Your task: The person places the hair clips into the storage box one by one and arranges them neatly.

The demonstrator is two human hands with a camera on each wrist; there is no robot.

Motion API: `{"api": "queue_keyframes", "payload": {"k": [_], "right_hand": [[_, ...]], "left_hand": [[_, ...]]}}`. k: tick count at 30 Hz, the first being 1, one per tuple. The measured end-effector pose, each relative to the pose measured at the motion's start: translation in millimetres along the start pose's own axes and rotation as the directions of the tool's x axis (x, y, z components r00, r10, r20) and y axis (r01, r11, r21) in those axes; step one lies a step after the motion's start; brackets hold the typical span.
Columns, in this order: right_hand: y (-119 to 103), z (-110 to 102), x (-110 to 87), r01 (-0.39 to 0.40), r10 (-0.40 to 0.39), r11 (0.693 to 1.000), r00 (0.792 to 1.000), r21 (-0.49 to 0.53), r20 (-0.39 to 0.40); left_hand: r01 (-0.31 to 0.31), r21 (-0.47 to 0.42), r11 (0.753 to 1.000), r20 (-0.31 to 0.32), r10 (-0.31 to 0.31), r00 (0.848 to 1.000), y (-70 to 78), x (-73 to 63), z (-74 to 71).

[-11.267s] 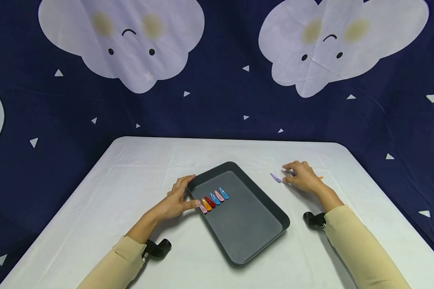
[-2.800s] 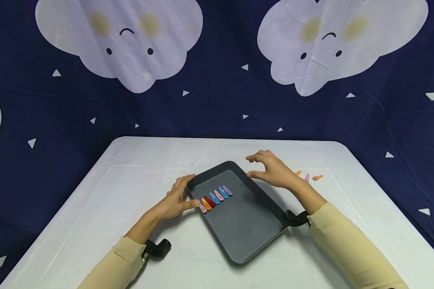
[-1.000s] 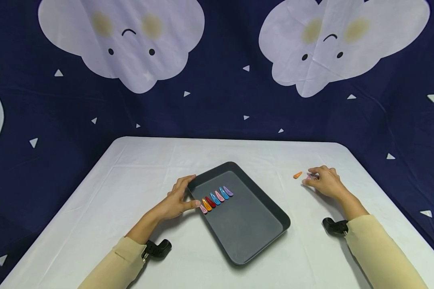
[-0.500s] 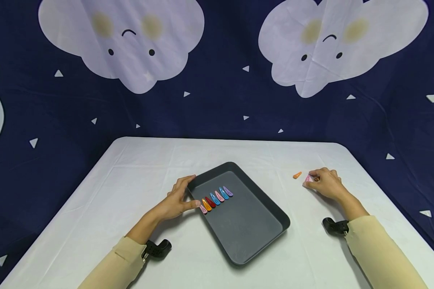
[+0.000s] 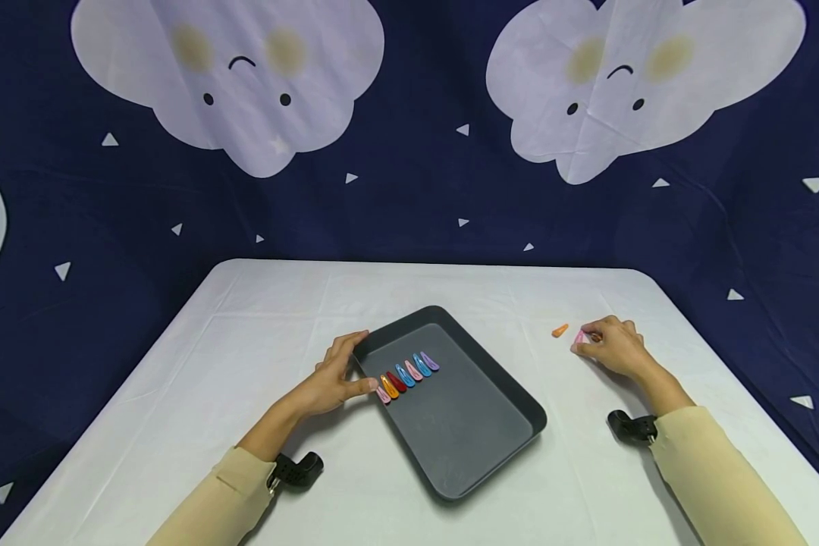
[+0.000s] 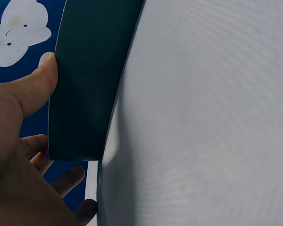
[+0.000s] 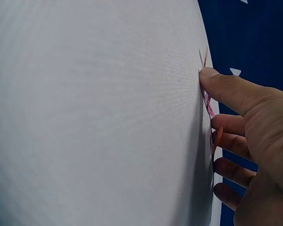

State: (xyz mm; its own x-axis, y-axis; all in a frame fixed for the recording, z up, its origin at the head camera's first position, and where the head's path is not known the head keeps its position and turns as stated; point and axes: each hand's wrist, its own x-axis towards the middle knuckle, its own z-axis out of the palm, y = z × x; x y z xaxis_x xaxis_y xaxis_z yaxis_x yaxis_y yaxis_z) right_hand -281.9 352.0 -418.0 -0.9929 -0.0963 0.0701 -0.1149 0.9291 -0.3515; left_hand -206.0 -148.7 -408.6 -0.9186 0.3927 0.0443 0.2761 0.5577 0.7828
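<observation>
1. Pink clip [image 5: 579,338] is at right, on or barely above the tabletop [image 5: 300,303], pinched between thumb and forefinger of the right hand [image 5: 617,349]; an orange clip [image 5: 560,331] lies just left.
2. It looks light, stiff and slick, so probably easy to drop; its long edges seem the surest hold.
3. Left hand [image 5: 329,384] grips the left corner of the tray [image 5: 464,447], thumb spread from the other fingers.
4. Seven clips [image 5: 406,374] form a row inside.

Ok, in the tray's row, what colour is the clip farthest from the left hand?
That clip is purple, seen best in the head view.
</observation>
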Motion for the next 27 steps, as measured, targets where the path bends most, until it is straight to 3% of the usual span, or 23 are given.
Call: {"api": "queue_keyframes", "payload": {"k": [16,27], "right_hand": [[-5,-2,1.1,0.013,-0.012,0.999,1.0,0.043,-0.022],[-29,-13,0.5,0.103,-0.096,0.988,0.993,0.118,-0.068]], "left_hand": [[0.004,-0.009,1.0,0.005,-0.004,1.0,-0.6,0.5,-0.5],[0.011,-0.019,1.0,0.012,-0.01,1.0,0.7,-0.4,-1.0]]}}
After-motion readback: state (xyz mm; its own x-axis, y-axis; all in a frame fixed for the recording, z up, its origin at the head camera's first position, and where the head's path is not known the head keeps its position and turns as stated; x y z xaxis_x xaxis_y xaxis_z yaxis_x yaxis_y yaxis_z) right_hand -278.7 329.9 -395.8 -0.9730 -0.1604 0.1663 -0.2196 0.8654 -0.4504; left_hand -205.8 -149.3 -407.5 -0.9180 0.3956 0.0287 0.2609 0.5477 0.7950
